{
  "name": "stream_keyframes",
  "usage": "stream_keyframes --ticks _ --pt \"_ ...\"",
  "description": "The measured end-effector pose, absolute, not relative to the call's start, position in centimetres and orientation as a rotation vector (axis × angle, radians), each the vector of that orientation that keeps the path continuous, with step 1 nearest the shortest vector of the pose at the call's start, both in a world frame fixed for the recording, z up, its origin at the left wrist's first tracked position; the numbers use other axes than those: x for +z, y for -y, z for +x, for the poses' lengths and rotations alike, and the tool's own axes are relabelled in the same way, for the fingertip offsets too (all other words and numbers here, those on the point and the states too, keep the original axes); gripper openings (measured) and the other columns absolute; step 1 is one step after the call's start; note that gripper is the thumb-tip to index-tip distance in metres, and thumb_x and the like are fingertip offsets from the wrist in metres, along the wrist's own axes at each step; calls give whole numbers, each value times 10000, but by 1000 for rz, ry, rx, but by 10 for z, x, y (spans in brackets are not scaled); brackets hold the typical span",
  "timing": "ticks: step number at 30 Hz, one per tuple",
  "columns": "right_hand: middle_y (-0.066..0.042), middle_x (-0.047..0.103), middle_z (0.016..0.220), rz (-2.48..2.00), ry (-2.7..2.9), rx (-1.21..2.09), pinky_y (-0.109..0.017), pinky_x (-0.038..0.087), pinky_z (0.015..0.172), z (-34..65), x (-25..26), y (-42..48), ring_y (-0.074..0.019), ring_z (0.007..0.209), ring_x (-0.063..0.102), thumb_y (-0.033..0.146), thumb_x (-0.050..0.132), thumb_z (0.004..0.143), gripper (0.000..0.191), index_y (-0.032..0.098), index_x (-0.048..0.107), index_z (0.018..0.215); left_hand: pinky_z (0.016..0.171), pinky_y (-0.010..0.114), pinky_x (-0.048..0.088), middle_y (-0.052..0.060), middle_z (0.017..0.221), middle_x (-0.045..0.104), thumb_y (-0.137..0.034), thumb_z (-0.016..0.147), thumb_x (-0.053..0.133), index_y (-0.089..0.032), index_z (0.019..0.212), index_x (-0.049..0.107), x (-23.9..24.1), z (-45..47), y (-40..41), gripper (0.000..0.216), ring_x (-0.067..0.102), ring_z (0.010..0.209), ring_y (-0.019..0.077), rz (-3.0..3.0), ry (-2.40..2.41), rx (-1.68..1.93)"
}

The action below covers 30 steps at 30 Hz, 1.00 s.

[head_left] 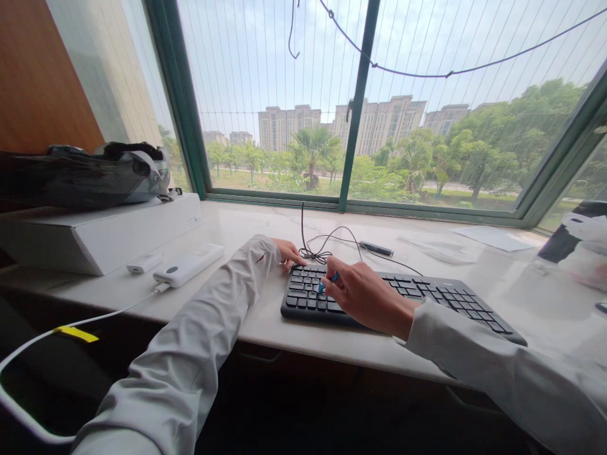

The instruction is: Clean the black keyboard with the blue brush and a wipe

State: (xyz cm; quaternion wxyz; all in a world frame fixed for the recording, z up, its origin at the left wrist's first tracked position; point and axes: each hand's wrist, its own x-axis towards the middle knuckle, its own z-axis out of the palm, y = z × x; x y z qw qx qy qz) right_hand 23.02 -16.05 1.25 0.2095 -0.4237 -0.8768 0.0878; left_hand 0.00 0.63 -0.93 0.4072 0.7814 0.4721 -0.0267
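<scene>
A black keyboard [427, 297] lies on a pale stone window ledge [265, 328]. My left hand [288, 252] rests at the keyboard's far left corner, its fingers curled onto the edge. My right hand [363, 292] hovers over the left half of the keys, pinching a small blue tool [327, 282] whose tip touches a key. The keyboard's black cable [318, 251] lies bundled just behind it. Both arms wear pale grey sleeves.
A white box [104, 237] with a dark helmet-like object [95, 174] on top stands at the left. Two white devices [187, 265] lie beside it, one on a white cable [57, 328]. A black pen [375, 248] and papers [493, 237] lie behind the keyboard. A black-and-white object [581, 243] sits far right.
</scene>
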Motion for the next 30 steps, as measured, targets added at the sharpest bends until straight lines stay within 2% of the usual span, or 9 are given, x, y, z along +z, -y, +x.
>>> stream_keyframes --ticks 11,23,30 --pt "-15 684 685 -1138 2461 280 -247 343 548 230 12 173 -157 602 618 265 470 954 92 211 526 905 537 295 233 36 524 616 -641 631 739 -144 690 652 -14 -2 -12 508 360 512 105 1958 -1198 -47" --pt "16 632 633 -1051 2514 247 -256 338 538 236 11 198 -133 549 572 267 442 965 111 211 494 884 529 295 205 21 518 616 -684 614 729 -155 660 614 -16 -3 -15 544 314 500 98 1967 -1192 -51" --pt "13 644 634 -1110 2431 186 -247 325 547 240 23 184 -138 563 576 277 464 957 96 214 495 892 533 281 216 26 545 632 -713 589 728 -141 725 659 -16 -4 -17 592 362 518 101 1963 -1194 -90"
